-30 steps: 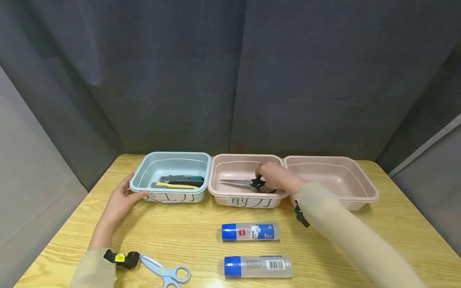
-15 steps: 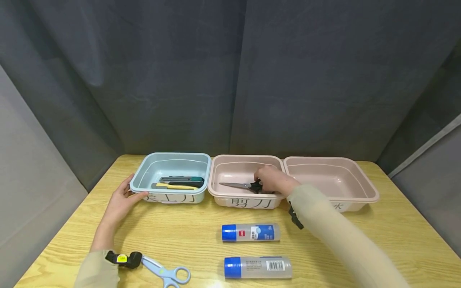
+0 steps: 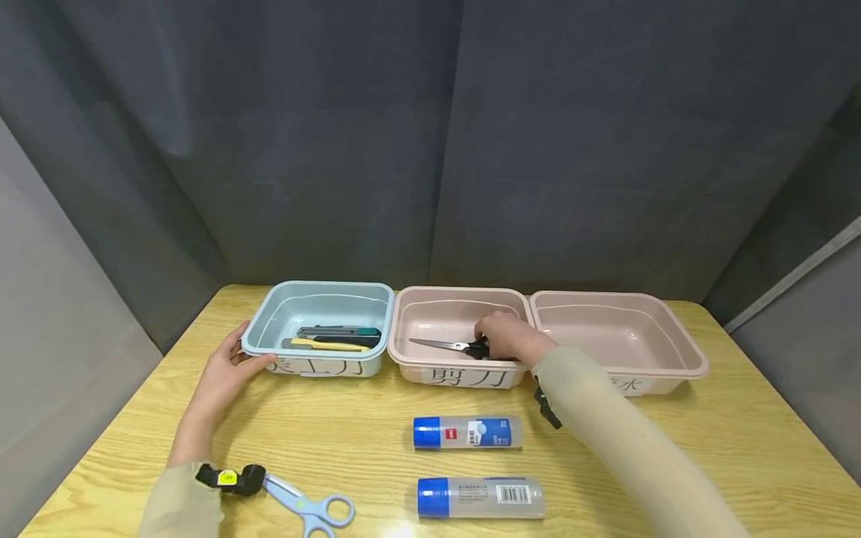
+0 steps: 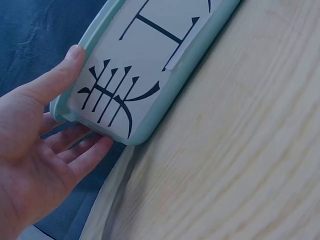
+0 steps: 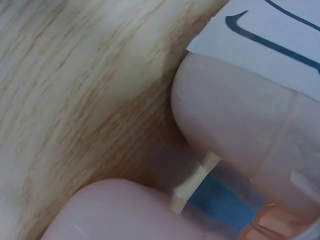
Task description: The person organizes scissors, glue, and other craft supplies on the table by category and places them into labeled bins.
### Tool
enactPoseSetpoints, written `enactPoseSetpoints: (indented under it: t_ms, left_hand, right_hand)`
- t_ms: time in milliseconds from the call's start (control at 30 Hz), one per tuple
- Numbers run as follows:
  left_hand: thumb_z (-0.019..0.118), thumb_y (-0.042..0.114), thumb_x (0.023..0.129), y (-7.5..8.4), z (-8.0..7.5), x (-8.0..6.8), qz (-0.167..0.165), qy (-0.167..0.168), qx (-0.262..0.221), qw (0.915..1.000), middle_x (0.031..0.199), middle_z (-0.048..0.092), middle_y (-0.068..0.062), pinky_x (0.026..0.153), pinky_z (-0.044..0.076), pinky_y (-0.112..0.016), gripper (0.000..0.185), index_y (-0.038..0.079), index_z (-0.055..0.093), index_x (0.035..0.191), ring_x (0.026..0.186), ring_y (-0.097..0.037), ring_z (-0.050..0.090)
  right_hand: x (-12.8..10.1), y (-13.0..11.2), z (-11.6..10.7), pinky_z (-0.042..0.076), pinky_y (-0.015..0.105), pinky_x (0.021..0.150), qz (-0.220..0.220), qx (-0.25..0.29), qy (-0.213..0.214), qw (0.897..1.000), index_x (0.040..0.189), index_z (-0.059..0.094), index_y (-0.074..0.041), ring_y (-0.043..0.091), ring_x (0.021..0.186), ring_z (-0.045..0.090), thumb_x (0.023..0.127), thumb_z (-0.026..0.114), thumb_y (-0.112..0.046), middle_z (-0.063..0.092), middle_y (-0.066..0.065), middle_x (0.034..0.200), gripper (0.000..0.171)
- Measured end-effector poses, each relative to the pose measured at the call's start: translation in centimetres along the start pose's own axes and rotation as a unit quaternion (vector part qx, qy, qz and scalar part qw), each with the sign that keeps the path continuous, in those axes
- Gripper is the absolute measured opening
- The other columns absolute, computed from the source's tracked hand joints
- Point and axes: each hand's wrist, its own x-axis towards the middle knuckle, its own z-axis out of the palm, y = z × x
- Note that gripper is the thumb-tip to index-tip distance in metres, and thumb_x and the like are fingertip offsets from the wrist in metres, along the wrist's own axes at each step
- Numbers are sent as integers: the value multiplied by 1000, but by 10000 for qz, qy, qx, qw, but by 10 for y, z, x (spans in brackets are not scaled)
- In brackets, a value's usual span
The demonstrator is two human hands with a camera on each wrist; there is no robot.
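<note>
My left hand (image 3: 225, 373) holds the near left corner of a light-blue plastic bin (image 3: 269, 299). In the left wrist view its thumb (image 4: 72, 57) lies against the labelled front under the rim, the other fingers at the end wall. My right hand (image 3: 507, 334) reaches into the middle pink bin (image 3: 410, 306) and grips black-handled scissors (image 3: 437, 344) by the handles. Their blades point left, low in the bin. Fingers hide part of the handles. The right wrist view mostly shows the pink bins' outer walls (image 5: 225, 105) and wood.
Several utility knives (image 3: 336, 344) lie in the blue bin. Another pink bin (image 3: 625, 336) stands at the right. Two blue-capped glue bottles (image 3: 467, 433) and light-blue scissors (image 3: 309, 509) lie on the wooden table (image 3: 323, 426). A dark curtain (image 3: 336, 149) hangs behind.
My right hand has shifted slightly left inside the middle pink bin, and the black-handled scissors sit a little lower with it. The left hand has stayed at the blue bin.
</note>
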Motion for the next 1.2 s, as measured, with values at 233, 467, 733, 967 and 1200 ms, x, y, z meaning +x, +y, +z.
enactPoseSetpoints:
  t_ms: [233,467,733,967,1200]
  left_hand:
    - [64,37,84,1,1,0,-29,-64,-40,10000,143,30,-21,77,35,-6,88,11,9,147,122,-31,40]
    - [64,41,83,-4,0,1,-38,-19,74,10000,143,32,-20,79,36,-8,89,11,10,147,121,-30,41]
    - [63,42,82,-3,-1,3,-50,-59,253,9996,143,31,-21,89,38,-24,91,11,8,147,123,-32,40]
    - [64,39,83,-2,0,5,39,-99,175,9998,142,31,-23,77,35,-7,90,10,8,147,122,-32,40]
    - [63,40,83,-2,0,7,37,-74,229,9997,142,32,-23,78,36,-8,91,9,7,147,121,-31,41]
  right_hand:
    - [0,-1,-3,46,36,79,202,60,-294,9993,101,68,-7,20,80,56,72,63,0,67,7,95,30]
    - [-1,-6,-14,47,38,83,315,62,-110,9994,107,66,-6,23,89,60,76,62,-4,66,11,100,31]
    - [-13,-12,-24,49,35,70,75,33,934,9956,95,68,-7,20,76,60,75,65,-9,67,8,89,20]
    - [-25,-34,-33,46,30,59,-138,-6,1307,9913,92,66,-11,13,63,53,78,66,-16,64,2,79,15]
    - [-30,-69,-38,44,28,55,-562,124,1394,9886,91,66,-15,11,64,52,78,67,-21,60,-2,80,14]
